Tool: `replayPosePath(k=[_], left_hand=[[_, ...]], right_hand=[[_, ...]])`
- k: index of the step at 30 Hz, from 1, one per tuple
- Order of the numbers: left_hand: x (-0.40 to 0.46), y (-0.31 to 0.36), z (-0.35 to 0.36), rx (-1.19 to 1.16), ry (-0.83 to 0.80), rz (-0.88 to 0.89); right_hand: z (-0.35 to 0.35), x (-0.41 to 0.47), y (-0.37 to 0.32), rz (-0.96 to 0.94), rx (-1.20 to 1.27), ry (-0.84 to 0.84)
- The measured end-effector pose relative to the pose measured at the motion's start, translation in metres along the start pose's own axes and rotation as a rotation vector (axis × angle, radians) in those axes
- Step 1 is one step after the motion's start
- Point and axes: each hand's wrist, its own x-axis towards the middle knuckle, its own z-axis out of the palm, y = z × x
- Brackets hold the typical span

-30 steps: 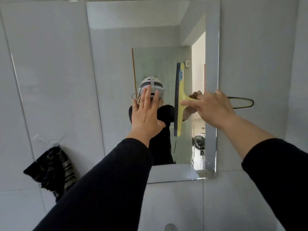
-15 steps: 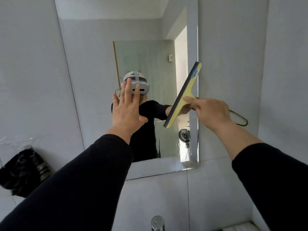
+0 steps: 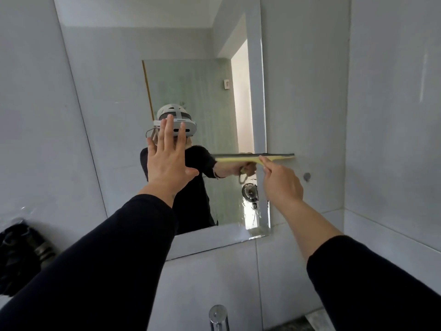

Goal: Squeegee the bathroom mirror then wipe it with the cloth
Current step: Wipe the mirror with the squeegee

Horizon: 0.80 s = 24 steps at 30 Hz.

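Note:
The frameless bathroom mirror (image 3: 119,91) hangs on the tiled wall ahead. My right hand (image 3: 281,182) grips the handle of a yellow squeegee (image 3: 274,157), whose dark blade lies level across the mirror's right edge, half on glass and half on the tile. My left hand (image 3: 167,156) is spread flat, fingers up, against or just off the middle of the mirror. A dark striped cloth (image 3: 21,256) hangs on the wall at the lower left, away from both hands.
A chrome tap (image 3: 218,316) rises at the bottom centre below the mirror. A small round wall fitting (image 3: 307,176) sits just right of the squeegee. A side wall (image 3: 393,115) closes in on the right.
The squeegee has turned from upright, through a slant, to level, and moved down to the mirror's right edge. The view has shifted right, so the cloth sits further left.

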Motion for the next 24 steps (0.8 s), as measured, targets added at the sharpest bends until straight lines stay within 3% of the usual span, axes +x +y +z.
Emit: replayPosePath(k=[5,10,18,24], left_hand=[[0.0,-0.001,-0.004,0.001,0.026,-0.009],[-0.004,-0.024,-0.007,0.03,0.069,0.015],[-0.002,-0.052,-0.008,0.057,0.057,0.027],[-0.001,-0.053,-0.008,0.024,0.06,0.041]], right_hand=[[-0.02,0.009,-0.018,0.222,0.157,0.079],[-0.004,0.004,-0.026,0.485,0.419,0.011],[0.03,-0.011,-0.046,0.529,0.478,0.088],[0.055,-0.04,-0.079,0.511,0.524,0.036]])
